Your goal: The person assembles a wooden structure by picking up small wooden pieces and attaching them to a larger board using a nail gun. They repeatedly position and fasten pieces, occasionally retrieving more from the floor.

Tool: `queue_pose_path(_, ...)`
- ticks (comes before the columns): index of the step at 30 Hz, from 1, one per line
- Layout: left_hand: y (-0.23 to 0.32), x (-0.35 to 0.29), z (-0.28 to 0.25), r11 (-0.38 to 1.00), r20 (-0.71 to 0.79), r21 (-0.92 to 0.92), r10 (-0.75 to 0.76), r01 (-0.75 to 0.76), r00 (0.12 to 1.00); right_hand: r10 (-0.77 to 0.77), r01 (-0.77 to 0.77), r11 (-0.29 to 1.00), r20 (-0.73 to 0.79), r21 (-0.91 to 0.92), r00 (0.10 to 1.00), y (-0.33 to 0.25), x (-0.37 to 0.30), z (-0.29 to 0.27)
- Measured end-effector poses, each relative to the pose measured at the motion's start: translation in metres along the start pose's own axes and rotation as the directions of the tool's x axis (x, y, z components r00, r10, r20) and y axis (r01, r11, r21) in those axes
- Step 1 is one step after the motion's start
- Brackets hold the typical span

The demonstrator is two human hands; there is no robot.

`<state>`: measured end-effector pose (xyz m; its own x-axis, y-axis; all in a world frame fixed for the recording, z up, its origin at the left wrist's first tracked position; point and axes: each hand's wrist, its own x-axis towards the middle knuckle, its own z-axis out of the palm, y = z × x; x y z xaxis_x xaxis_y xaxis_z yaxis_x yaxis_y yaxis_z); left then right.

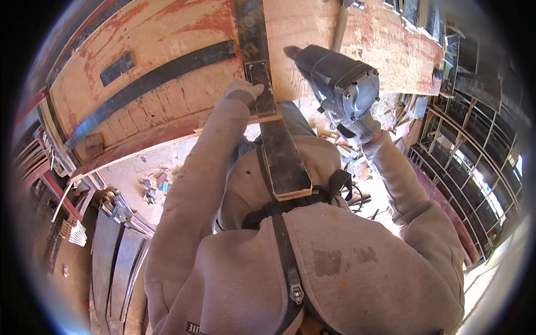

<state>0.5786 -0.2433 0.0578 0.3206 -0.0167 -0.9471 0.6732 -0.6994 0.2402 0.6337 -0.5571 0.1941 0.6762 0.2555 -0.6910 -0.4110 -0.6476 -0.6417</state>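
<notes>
My right hand (367, 127), in a knit glove, grips a black and grey nail gun (341, 78) by its handle, to the right of the dark boards. The gun's dark nose points up and left, above the plywood and apart from the boards. My left hand (244, 93), also gloved, is closed at the left edge of a short dark board (260, 72); its fingertips are partly hidden. That board lies over a longer dark strip running away from me. Nearer to me, a dark plank (285, 162) sticks out past the table edge toward my waist.
The plywood worktop (190, 28) is stained red and bears a curved dark strip (162, 84) and a small dark rectangle (117, 68). Wood scraps (156, 187) litter the ground. Stacked dark panels (120, 262) stand at lower left, and a metal grid rack (463, 162) at right.
</notes>
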Motion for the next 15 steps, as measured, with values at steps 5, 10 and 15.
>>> queue_pose_path(5, 0.014, -0.013, 0.000, 0.983, -0.050, -0.118, -0.144, 0.137, 0.988, 0.071, -0.071, 0.997, 0.139, -0.005, 0.988, -0.025, 0.028, 0.009)
queue_pose_path(10, 0.023, -0.018, 0.004, 0.963, -0.168, -0.165, -0.242, 0.215, 0.956, 0.285, -0.336, 0.939, 0.386, 0.069, 0.877, -0.039, 0.074, 0.020)
queue_pose_path(15, 0.020, -0.027, 0.006, 0.942, -0.099, -0.291, -0.201, 0.165, 0.975, 0.104, 0.037, 0.967, 0.520, -0.253, 0.848, -0.061, 0.110, 0.021)
